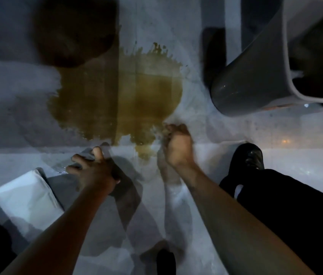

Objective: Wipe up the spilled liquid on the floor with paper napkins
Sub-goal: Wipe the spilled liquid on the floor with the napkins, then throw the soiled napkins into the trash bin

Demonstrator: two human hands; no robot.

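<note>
Left hand (95,171) grips a napkin (86,155) pulled from the pack (27,195); right hand (177,145) is fisted at the spill (117,100) edge, contents blurred, bin (255,72) close for waste.

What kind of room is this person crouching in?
Hard to say for sure: an indoor room, dimly lit. A pale hard floor carries a brown spill, a grey plastic bin stands nearby, and a stack of white napkins lies ready.

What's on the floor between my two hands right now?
In the head view, between the left hand and right hand lies the near tip of the brown spill on pale floor.
</note>
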